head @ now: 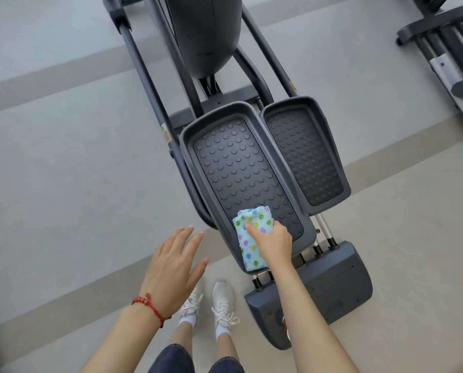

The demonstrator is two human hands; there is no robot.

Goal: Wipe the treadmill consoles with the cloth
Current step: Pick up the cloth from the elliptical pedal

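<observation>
Looking straight down here, the right hand (272,242) is pressed on top of a folded cloth (252,239), fingers curled over it and gripping it against the near end of the left foot pedal (241,170) of what's clearly an elliptical trainer, not a treadmill console. The cloth is pale blue terry with coloured polka dots, folded into a rectangle; its long axis runs roughly along the pedal, from the pedal's near lip up toward the machine's front, tilted a little to the left. Its lower end hangs right at the pedal's near rim. The left hand (175,267) isn't holding anything: it's spread wide, palm down, fingers splayed and pointing away from the person, hovering over the grey floor (63,170) just left of the pedal and not touching the machine. There's a red beaded bracelet (151,306) on that wrist. The 2 pedals sit side by side, both dark with a studded tread, and the right foot pedal (305,154) has nothing on it. Below the hands you can see 2 white sneakers (222,300) standing on the beige floor stripe, next to the machine's rear base cover (332,289).
</observation>
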